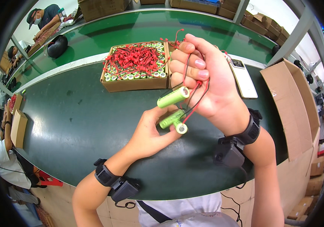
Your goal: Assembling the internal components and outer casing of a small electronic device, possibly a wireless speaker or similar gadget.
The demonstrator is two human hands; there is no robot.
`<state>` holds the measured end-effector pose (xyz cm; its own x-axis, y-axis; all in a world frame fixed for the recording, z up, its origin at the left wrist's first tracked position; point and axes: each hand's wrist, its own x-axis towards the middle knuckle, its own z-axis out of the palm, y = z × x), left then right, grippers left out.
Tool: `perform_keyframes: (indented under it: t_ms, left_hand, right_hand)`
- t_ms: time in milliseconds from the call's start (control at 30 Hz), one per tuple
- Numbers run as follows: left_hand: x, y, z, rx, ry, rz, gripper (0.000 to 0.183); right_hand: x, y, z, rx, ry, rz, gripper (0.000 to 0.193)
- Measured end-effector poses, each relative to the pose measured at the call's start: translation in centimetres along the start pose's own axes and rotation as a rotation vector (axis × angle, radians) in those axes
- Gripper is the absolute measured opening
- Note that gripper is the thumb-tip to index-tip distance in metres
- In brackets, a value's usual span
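Observation:
My right hand (216,81) is raised over the table, fingers curled round a bunch of red and black wires (199,99) with small red connectors. On these wires are several light-green cylindrical battery cells. The upper battery cell (170,98) lies slanted just below my right fingers. Lower down, my left hand (148,130) closes on the lower battery cells (171,119), its thumb by the one whose round end faces me. Some left fingertips are hidden behind the cells. Beyond both hands, a cardboard box (135,84) holds upright green cells topped by a heap of red connectors and wires.
A pale smartphone (245,81) lies right of my right hand. An open cardboard box (290,102) stands at the table's right edge. Behind the dark green table (71,125) runs a green conveyor belt (131,28) with a black rounded object (57,46). Other people work at the left.

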<state>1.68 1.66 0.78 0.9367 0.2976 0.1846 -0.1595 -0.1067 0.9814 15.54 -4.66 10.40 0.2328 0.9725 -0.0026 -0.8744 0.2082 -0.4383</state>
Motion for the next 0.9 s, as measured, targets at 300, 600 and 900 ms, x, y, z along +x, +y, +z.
perform_keyframes:
  t_ms: [300,600,900]
  left_hand:
    - [0.5,2.1,-1.2,0.753,0.090,0.005,0.033]
    - [-0.6,2.0,-2.6,0.957,-0.050,-0.011,0.075]
    - [-0.3,2.0,-2.6,0.899,-0.051,0.024,0.092]
  right_hand:
    - [-3.5,-2.0,-4.9,-1.237,0.168,-0.363,0.022]
    - [-7.5,-3.2,-6.1,-2.302,-0.081,-0.389,0.018]
    - [-3.5,-1.9,-4.8,-2.345,-0.461,-0.742,0.020]
